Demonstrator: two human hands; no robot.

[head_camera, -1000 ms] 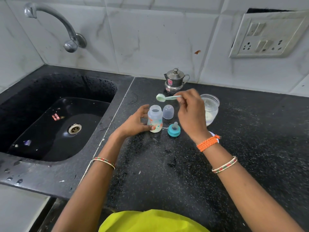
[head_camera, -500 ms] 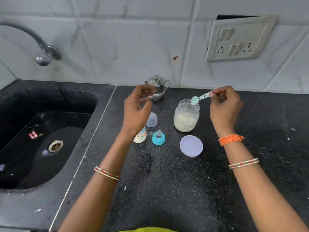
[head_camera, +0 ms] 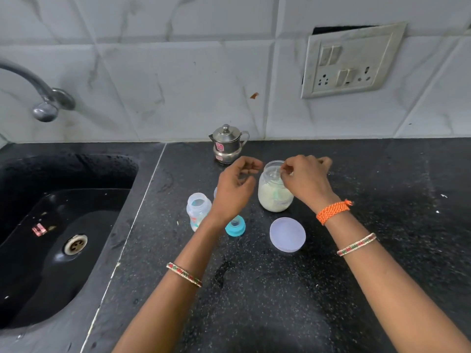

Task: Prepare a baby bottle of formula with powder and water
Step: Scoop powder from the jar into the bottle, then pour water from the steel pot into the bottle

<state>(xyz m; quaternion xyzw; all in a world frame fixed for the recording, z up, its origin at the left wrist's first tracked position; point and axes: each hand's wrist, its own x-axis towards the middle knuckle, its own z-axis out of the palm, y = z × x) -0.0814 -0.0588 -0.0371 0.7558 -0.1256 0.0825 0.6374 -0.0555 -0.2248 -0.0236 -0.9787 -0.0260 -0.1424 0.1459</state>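
Note:
An open baby bottle [head_camera: 197, 208] stands on the black counter [head_camera: 267, 289]. Its teal nipple ring [head_camera: 235, 226] lies to the right of it. A clear jar of white formula powder [head_camera: 274, 191] stands open behind them. My right hand [head_camera: 304, 180] is over the jar's mouth and pinches the handle of the pale green scoop [head_camera: 276, 192], whose bowl is down in the powder. My left hand [head_camera: 235, 189] hovers between bottle and jar with loosely curled fingers, holding nothing. It hides most of the clear bottle cap.
The jar's pale round lid [head_camera: 287, 234] lies flat in front of the jar. A small steel pot with lid [head_camera: 226, 144] stands at the wall. A black sink [head_camera: 58, 233] with a tap [head_camera: 43, 98] is on the left. A socket panel [head_camera: 349, 62] hangs on the tiled wall.
My right hand has carried the scoop from above the bottle to the jar and lowered it into the powder. My left hand has let go of the bottle and lifted.

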